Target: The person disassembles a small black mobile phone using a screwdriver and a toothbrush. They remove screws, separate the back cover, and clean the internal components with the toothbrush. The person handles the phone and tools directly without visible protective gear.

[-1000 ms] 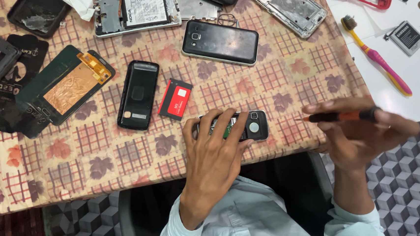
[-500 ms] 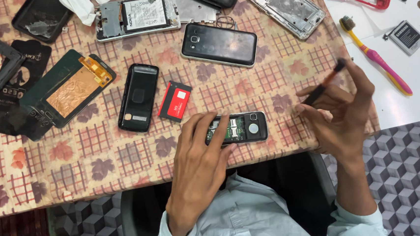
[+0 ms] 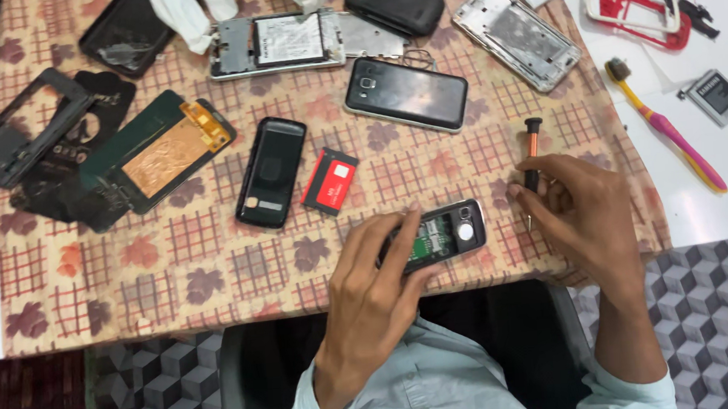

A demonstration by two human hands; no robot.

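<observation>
A small open phone (image 3: 439, 235) is held down flat by the left hand (image 3: 378, 289) near the front edge of the table (image 3: 173, 286). A little screwdriver (image 3: 531, 154) is held upright in the right hand (image 3: 573, 207), just beside the phone. A red battery (image 3: 331, 180) is seen lying close behind.

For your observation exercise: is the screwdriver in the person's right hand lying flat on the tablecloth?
No: the right hand holds the screwdriver upright, its black cap pointing up beside the opened phone.
</observation>
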